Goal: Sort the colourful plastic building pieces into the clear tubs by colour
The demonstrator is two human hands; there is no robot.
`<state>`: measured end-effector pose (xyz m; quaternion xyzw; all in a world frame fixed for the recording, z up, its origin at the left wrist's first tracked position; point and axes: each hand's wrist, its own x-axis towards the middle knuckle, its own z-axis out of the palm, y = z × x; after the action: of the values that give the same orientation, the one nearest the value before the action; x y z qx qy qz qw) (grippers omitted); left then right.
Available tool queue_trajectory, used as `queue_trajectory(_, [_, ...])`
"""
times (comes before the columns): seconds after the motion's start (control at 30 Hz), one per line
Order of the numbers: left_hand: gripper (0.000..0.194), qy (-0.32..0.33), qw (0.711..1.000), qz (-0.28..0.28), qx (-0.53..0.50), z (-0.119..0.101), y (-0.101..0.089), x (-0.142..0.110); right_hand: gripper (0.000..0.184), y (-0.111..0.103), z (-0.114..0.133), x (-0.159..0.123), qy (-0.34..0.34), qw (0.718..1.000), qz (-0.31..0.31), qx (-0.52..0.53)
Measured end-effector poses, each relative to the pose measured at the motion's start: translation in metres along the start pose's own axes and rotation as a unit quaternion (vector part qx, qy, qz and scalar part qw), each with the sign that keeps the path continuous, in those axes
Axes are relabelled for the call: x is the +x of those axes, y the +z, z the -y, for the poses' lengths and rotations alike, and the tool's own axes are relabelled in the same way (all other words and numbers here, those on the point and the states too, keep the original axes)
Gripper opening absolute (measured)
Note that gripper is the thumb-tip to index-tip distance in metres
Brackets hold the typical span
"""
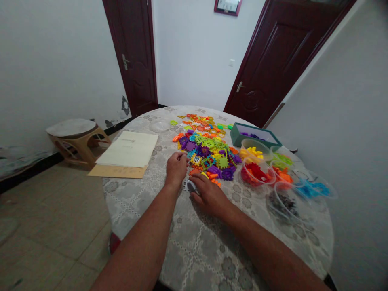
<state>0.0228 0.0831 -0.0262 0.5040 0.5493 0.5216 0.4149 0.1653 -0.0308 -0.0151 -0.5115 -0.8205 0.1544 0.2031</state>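
A heap of colourful plastic building pieces (209,147) in purple, green, yellow, orange and blue lies mid-table. At its near left edge is my left hand (176,169), fingers curled in a pinch; whatever they hold is hidden. My right hand (210,193) rests at the near edge of the heap, its thumb and fingers closed around a grey plastic piece (190,186), which shows partly between the two hands. Orange pieces (213,176) lie just beyond the right hand's knuckles.
On the right, clear tubs hold yellow (251,153), red (257,173), orange, green, blue and dark grey pieces (285,204). Behind them stands a green box (269,139) with purple pieces. Papers (129,147) overlap the left edge of the round table. A stool (75,135) stands beyond.
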Motion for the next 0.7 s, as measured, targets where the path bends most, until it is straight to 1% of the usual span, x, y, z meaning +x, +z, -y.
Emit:
queue_trajectory(0.03, [0.030, 0.000, 1.000, 0.004, 0.002, 0.001, 0.000, 0.000, 0.055, 0.003, 0.002, 0.001, 0.012, 1.000, 0.018, -0.015])
queue_trajectory(0.1, [0.032, 0.004, 1.000, 0.012, 0.009, 0.001, 0.000, 0.000, 0.052, 0.005, 0.004, 0.001, 0.025, 0.998, 0.043, -0.036])
queue_trajectory(0.17, [0.030, 0.011, 0.999, 0.023, 0.020, 0.000, 0.000, -0.001, 0.043, 0.005, 0.003, 0.000, 0.018, 0.998, 0.044, -0.042])
queue_trajectory(0.23, [0.025, 0.023, 0.998, 0.038, 0.038, -0.002, 0.000, -0.003, 0.031, 0.004, 0.000, -0.003, 0.015, 0.999, 0.024, -0.035])
queue_trajectory(0.3, [0.019, 0.040, 0.996, 0.056, 0.058, -0.004, 0.000, -0.006, 0.018, 0.001, -0.006, -0.006, 0.037, 0.999, -0.010, -0.017])
queue_trajectory(0.37, [0.021, 0.085, 0.986, 0.099, 0.103, -0.005, 0.000, -0.011, 0.017, -0.008, -0.014, -0.009, 0.079, 0.995, -0.057, 0.004])
queue_trajectory(0.4, [0.027, 0.125, 0.974, 0.134, 0.135, -0.005, 0.000, -0.015, 0.018, -0.014, -0.018, -0.010, 0.102, 0.992, -0.080, 0.012])
queue_trajectory(0.43, [0.033, 0.173, 0.954, 0.174, 0.170, -0.005, 0.000, -0.018, 0.019, -0.022, -0.023, -0.012, 0.123, 0.987, -0.100, 0.018])
queue_trajectory(0.5, [0.045, 0.267, 0.902, 0.252, 0.228, -0.003, 0.000, -0.026, 0.019, -0.038, -0.032, -0.018, 0.156, 0.979, -0.125, 0.026])
queue_trajectory(0.53, [0.050, 0.299, 0.879, 0.279, 0.244, -0.002, -0.001, -0.029, 0.019, -0.044, -0.035, -0.022, 0.165, 0.977, -0.131, 0.031])
queue_trajectory(0.57, [0.053, 0.319, 0.863, 0.295, 0.256, -0.001, -0.001, -0.032, 0.019, -0.050, -0.039, -0.027, 0.171, 0.975, -0.134, 0.039])
queue_trajectory(0.6, [0.055, 0.329, 0.853, 0.304, 0.266, -0.001, -0.002, -0.034, 0.020, -0.053, -0.042, -0.033, 0.173, 0.974, -0.137, 0.048])
queue_trajectory(0.7, [0.057, 0.333, 0.840, 0.309, 0.296, 0.000, -0.002, -0.037, 0.023, -0.051, -0.051, -0.049, 0.187, 0.967, -0.150, 0.083])
